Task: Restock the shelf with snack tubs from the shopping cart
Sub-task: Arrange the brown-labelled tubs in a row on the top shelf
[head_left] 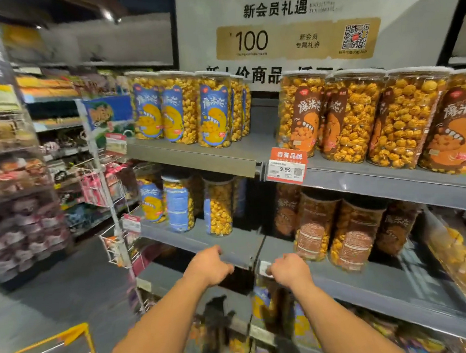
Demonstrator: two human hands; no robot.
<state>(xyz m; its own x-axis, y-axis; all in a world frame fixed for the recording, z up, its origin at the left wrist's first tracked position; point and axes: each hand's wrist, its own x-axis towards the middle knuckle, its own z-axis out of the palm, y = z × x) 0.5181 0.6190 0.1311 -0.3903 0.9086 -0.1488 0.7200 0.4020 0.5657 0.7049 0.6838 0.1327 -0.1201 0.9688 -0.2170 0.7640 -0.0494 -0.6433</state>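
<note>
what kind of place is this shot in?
Most likely a supermarket snack aisle: grey shelves lined with rows of popcorn tubs, a red 9.99 price tag on the shelf edge, and a membership promo sign above.

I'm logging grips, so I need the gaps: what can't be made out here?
Head view only.
Left hand: fingertips hidden behind its own back; grip unclear.
Right hand: fingertips hidden likewise; the tub below is motion-blurred.
Shopping cart: cut by the bottom-left edge, contents blurred.
Price tag: small print too small.

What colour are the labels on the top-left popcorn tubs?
Blue labels, yellow figure; head view.
</note>
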